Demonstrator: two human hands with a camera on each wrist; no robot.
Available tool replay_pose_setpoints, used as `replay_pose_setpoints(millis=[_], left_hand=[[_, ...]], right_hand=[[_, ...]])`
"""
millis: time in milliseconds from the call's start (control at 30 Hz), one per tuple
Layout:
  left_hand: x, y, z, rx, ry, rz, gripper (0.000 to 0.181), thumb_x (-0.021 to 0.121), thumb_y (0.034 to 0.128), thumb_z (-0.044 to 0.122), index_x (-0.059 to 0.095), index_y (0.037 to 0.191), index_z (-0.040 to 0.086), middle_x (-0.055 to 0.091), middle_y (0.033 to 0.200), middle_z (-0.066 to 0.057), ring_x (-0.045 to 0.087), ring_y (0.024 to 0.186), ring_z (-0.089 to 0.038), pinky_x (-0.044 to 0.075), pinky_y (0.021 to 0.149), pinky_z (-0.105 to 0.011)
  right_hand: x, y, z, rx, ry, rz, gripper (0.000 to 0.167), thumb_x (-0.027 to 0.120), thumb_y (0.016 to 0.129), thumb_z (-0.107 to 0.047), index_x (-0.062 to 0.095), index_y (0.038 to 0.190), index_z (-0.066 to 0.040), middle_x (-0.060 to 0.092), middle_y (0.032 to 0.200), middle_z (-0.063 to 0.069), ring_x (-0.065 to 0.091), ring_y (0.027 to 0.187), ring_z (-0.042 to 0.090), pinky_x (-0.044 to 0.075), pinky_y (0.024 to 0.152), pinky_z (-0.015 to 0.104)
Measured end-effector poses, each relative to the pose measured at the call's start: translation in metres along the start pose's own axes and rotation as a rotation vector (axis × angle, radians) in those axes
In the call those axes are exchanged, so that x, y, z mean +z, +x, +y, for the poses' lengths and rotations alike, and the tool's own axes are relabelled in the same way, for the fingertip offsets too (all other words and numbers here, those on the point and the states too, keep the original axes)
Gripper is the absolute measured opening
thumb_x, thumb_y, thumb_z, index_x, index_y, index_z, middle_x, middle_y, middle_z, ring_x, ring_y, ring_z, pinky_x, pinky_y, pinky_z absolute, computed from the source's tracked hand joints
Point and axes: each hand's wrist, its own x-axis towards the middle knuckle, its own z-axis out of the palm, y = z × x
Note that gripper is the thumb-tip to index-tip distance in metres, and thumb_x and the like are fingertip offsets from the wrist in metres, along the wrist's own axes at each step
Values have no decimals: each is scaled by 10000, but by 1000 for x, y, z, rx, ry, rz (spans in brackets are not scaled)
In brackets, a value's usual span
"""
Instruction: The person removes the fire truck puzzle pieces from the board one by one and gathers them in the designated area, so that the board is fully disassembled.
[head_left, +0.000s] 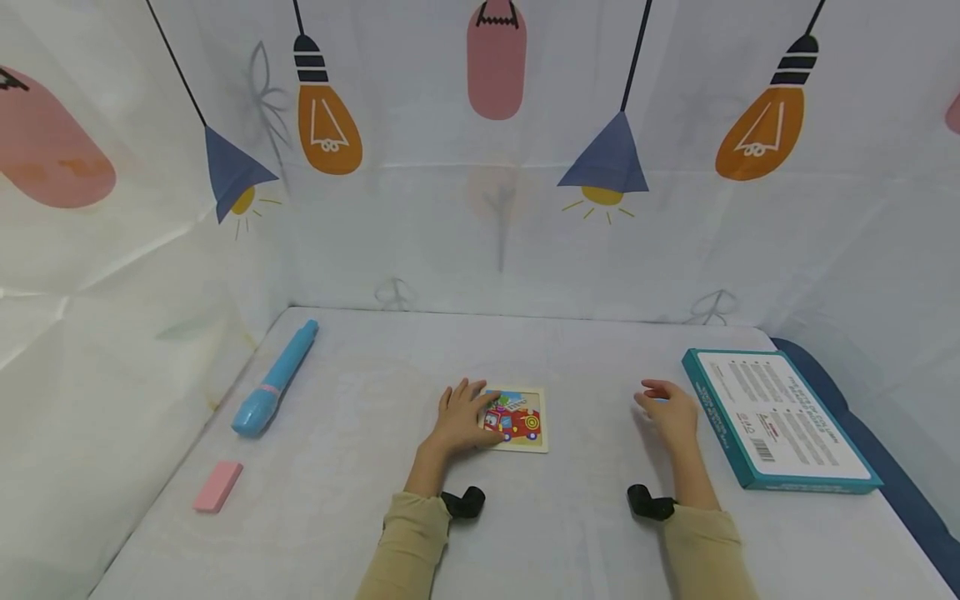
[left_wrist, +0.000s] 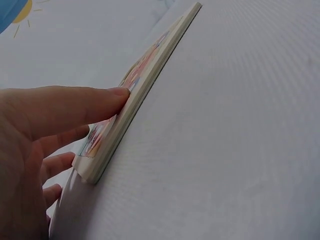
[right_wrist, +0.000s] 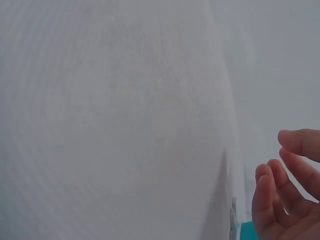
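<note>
A small square wooden picture puzzle (head_left: 524, 423) with a red fire truck lies face up on the white table, mid-view. My left hand (head_left: 464, 417) reaches over its left side, fingers spread, with the thumb and index finger touching it. In the left wrist view the thumb (left_wrist: 85, 106) rests along the near edge of the puzzle (left_wrist: 145, 75), and the other fingers lie at its left end. Above the table, left of a teal-edged box (head_left: 780, 417), is my right hand (head_left: 672, 417). Its fingers are loosely bent, and nothing clear shows between them.
A blue microphone-shaped object (head_left: 276, 379) lies at the left of the table, with a pink block (head_left: 218, 487) nearer. The box lies at the right edge beside a dark blue chair-like shape (head_left: 900, 467). White curtains (head_left: 420, 233) with printed lamps surround the table.
</note>
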Motion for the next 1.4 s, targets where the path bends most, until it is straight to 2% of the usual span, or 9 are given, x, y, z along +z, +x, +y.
replay_pose_setpoints(millis=[133, 267, 467, 700, 800, 1000, 1400], left_hand=[[0, -1, 0, -1, 3, 3, 752, 722, 658, 427, 502, 1331, 174, 370, 1431, -84, 179, 1380, -341, 76, 1094, -545], [0, -1, 0, -6, 15, 1, 752, 724, 653, 440, 505, 1323, 179, 376, 1431, -71, 189, 1380, -326, 83, 1095, -540], [1, 0, -1, -14, 18, -4, 746, 724, 662, 444, 501, 1323, 180, 373, 1438, -66, 186, 1384, -318, 78, 1100, -530], [4, 1, -3, -13, 21, 11, 739, 726, 656, 453, 508, 1311, 189, 382, 1433, -55, 193, 1383, -306, 88, 1100, -525], [5, 2, -4, -12, 19, 19, 732, 728, 651, 453, 515, 1301, 192, 389, 1430, -53, 198, 1381, -304, 93, 1099, -525], [4, 1, -4, -7, 21, 19, 727, 730, 651, 447, 517, 1295, 185, 392, 1427, -56, 204, 1379, -310, 100, 1096, -531], [3, 1, -3, -9, 38, 19, 733, 731, 656, 454, 509, 1295, 170, 389, 1429, -52, 204, 1379, -308, 109, 1095, -527]], right_hand=[[7, -2, -5, -17, 32, -9, 392, 579, 899, -198, 528, 1256, -44, 542, 1152, 182, 555, 919, 273, 435, 614, 183], [15, -5, -8, -64, 54, -17, 379, 594, 886, -187, 548, 1229, -31, 561, 1121, 184, 578, 878, 267, 439, 579, 166], [28, -8, -13, -119, 68, -20, 353, 615, 868, -160, 578, 1189, -18, 589, 1078, 184, 594, 828, 242, 438, 650, 223], [39, -12, -21, -205, 119, -57, 339, 647, 839, -120, 604, 1147, 13, 612, 1025, 198, 577, 745, 114, 456, 594, 162], [45, -14, -24, -227, 132, -76, 331, 649, 839, -116, 608, 1140, 13, 615, 1021, 194, 585, 765, 120, 457, 608, 167], [60, -19, -32, -219, 139, -99, 318, 651, 839, -114, 609, 1133, 0, 610, 1025, 187, 595, 860, 244, 453, 629, 201], [83, -28, -46, -208, 146, -151, 302, 650, 837, -111, 616, 1122, -14, 603, 1012, 154, 589, 852, 234, 463, 647, 246]])
